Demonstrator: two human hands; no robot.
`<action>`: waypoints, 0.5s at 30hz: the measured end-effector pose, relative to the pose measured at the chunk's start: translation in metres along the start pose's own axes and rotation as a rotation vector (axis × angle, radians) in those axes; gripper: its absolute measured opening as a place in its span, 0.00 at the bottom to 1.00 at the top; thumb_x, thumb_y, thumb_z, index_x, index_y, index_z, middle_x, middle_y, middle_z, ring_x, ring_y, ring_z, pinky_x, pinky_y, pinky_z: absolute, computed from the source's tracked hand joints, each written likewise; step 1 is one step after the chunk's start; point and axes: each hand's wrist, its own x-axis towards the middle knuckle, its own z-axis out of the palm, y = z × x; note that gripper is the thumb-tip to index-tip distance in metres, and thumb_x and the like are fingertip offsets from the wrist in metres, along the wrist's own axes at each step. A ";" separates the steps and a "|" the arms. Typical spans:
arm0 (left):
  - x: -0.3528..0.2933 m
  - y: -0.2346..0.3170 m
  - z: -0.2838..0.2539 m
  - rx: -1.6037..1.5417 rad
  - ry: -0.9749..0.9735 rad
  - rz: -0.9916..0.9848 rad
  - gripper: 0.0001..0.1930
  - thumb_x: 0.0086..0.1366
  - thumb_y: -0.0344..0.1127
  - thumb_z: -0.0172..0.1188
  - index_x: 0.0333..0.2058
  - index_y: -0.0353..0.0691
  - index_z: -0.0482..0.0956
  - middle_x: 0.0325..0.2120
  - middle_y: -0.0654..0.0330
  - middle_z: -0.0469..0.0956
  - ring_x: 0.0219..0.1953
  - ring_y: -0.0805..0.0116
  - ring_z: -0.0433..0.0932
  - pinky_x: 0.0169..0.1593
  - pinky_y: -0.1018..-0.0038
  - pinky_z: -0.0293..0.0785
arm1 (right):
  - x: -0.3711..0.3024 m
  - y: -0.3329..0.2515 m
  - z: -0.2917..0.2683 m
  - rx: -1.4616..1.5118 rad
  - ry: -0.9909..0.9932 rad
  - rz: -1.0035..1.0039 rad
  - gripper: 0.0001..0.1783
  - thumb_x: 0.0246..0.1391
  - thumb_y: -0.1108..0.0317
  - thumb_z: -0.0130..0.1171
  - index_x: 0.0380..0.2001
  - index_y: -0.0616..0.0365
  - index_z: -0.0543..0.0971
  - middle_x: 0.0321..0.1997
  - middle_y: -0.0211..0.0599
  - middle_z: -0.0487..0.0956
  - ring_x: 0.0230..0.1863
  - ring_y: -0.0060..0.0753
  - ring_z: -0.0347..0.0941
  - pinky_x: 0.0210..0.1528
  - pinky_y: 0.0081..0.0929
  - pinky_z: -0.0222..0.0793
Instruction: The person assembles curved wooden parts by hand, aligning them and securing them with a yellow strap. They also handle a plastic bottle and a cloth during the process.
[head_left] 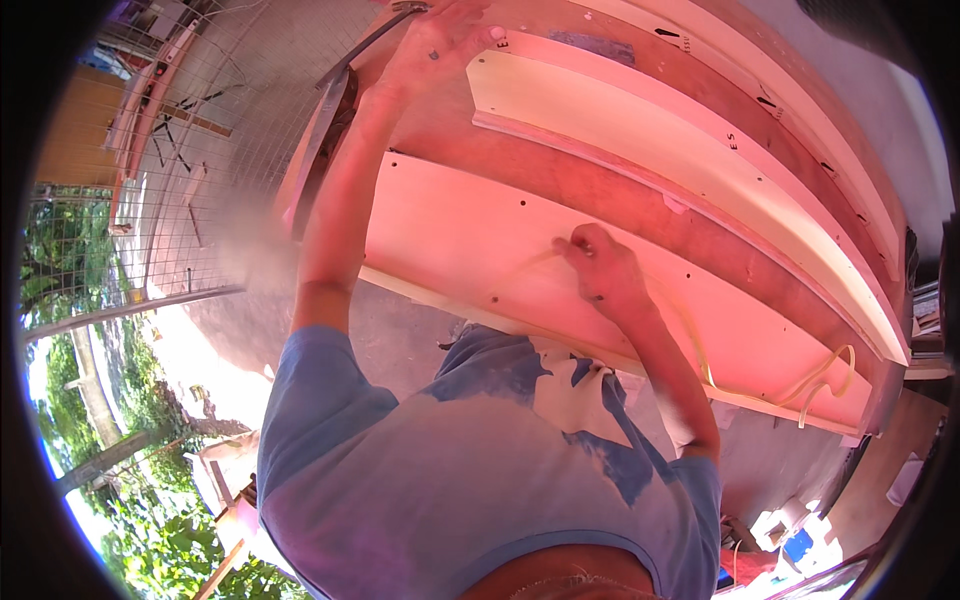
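My left hand (432, 48) reaches far forward and lies flat, fingers spread, on the reddish wooden frame (600, 190) near the end of a curved pale plywood panel (640, 120). A grey metal bar (335, 95) runs just left of that hand. My right hand (600, 268) rests on a lower, wide pale plywood panel (450, 230) dotted with small holes. Its fingers are pinched on a thin pale yellow cord (830, 378), which trails right along the panel's lower edge and ends in loops.
More curved plywood strips (800, 110) stack up toward the back right. A wire mesh fence (200, 150) with wood pieces behind it stands at the left, with trees (90, 400) beyond. Concrete floor (400, 340) lies below the panel. Small clutter (800, 545) sits at lower right.
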 end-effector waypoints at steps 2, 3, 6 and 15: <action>-0.005 0.006 -0.005 -0.001 0.089 0.009 0.26 0.69 0.49 0.64 0.55 0.33 0.79 0.47 0.55 0.82 0.48 0.65 0.81 0.51 0.69 0.75 | -0.002 0.009 -0.017 -0.155 0.231 0.048 0.31 0.42 0.80 0.60 0.54 0.48 0.82 0.48 0.33 0.75 0.44 0.36 0.76 0.36 0.33 0.76; -0.010 0.008 -0.007 -0.042 0.160 0.003 0.23 0.70 0.45 0.64 0.54 0.33 0.79 0.46 0.56 0.82 0.48 0.66 0.81 0.51 0.70 0.76 | -0.004 0.012 -0.025 -0.167 0.305 0.044 0.32 0.42 0.81 0.60 0.54 0.47 0.83 0.49 0.33 0.76 0.45 0.37 0.75 0.37 0.34 0.76; -0.034 0.013 -0.013 -0.273 0.116 -0.078 0.15 0.71 0.33 0.59 0.53 0.34 0.80 0.46 0.59 0.81 0.47 0.71 0.80 0.50 0.74 0.76 | -0.004 0.018 -0.050 -0.247 0.479 0.040 0.35 0.40 0.85 0.59 0.54 0.47 0.84 0.51 0.34 0.76 0.45 0.41 0.74 0.41 0.35 0.77; -0.140 0.051 0.027 -0.973 -0.333 -0.472 0.12 0.70 0.23 0.58 0.51 0.34 0.82 0.41 0.59 0.83 0.43 0.70 0.82 0.48 0.73 0.79 | -0.001 0.011 -0.070 -0.271 0.656 0.097 0.30 0.41 0.89 0.57 0.49 0.56 0.85 0.45 0.38 0.78 0.44 0.42 0.73 0.46 0.34 0.72</action>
